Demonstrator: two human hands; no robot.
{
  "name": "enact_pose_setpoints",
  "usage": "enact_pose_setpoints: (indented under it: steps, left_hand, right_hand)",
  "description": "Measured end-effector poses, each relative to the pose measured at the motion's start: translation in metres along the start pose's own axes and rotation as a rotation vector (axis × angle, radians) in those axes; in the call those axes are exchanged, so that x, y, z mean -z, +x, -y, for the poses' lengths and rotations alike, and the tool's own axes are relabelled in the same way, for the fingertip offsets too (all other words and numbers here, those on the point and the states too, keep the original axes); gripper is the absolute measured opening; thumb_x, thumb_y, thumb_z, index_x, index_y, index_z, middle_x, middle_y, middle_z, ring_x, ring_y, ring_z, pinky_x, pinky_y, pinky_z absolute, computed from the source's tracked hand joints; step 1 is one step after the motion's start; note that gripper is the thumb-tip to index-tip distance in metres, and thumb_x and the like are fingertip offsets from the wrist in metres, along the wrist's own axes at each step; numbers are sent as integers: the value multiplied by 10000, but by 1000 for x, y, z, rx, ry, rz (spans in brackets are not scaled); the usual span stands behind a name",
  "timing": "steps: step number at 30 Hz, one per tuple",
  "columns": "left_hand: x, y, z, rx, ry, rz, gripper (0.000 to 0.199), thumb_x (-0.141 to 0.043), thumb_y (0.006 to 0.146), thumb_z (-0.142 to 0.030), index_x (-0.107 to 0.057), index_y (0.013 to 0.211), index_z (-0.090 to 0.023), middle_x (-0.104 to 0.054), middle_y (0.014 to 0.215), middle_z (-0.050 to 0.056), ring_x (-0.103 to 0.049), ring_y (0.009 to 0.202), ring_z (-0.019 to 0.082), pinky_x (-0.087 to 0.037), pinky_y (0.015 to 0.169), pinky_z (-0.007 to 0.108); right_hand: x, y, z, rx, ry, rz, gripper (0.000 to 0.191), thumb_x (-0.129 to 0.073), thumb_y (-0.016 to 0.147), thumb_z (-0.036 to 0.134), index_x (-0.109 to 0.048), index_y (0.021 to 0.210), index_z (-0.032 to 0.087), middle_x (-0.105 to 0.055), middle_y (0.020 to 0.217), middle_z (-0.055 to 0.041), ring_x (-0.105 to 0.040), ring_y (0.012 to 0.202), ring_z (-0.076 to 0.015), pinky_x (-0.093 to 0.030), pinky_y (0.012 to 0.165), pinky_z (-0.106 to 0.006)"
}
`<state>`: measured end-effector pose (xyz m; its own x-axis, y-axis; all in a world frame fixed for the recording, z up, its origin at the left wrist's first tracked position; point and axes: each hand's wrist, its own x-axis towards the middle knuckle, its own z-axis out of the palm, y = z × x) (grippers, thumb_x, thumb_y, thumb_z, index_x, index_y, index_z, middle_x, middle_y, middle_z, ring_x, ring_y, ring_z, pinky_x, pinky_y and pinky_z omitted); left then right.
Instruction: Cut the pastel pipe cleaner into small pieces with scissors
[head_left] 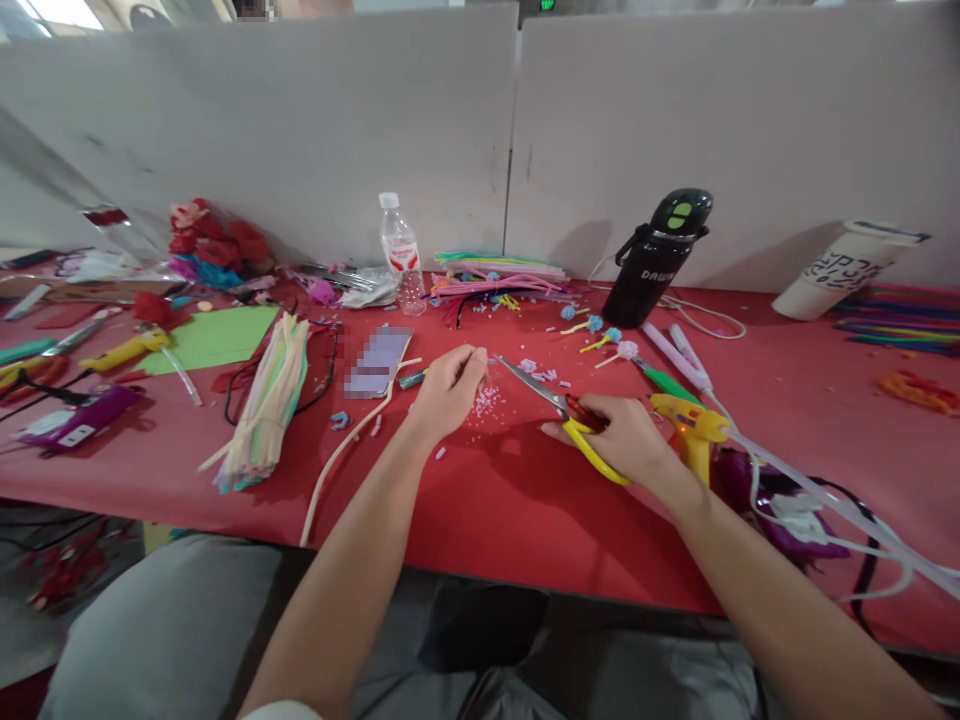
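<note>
My right hand (619,435) holds a pair of scissors (589,440) with yellow and red handles. Their blades point left, the tips close to my left fingertips. My left hand (450,390) is closed in a pinch; a tiny pale bit shows at its fingertips, too small to name for sure. Under and beside the blades lie short lilac pipe cleaner pieces (529,367) and a scatter of fine pale clippings (487,402). A long cream pipe cleaner (330,470) runs along the table left of my left forearm.
A yellow hot glue gun (694,430) stands by my right wrist, with cords around it. Behind are a black flask (652,275), a plastic bottle (403,255) and pipe cleaners (502,285). Leftward lie a phone (381,362) and a pipe cleaner bundle (266,410). A white cup (832,272) leans at right.
</note>
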<state>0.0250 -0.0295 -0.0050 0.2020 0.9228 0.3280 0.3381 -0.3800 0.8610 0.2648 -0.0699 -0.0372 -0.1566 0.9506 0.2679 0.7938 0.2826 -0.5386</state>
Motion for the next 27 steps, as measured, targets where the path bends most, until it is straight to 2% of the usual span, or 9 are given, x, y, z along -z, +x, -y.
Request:
enact_pose_setpoints:
  steps: [27]
  left_hand:
    - [1,0,0,15,-25,-16,387,-395,946,-425,-455,647,-186,-439,588,-23,-403,524,108,-324,507,240]
  right_hand:
    - [0,1,-1,12,-34,-16,535,-644,709,627,-404,546,176,-304,516,46,-224,528,-93,-218,444,-230]
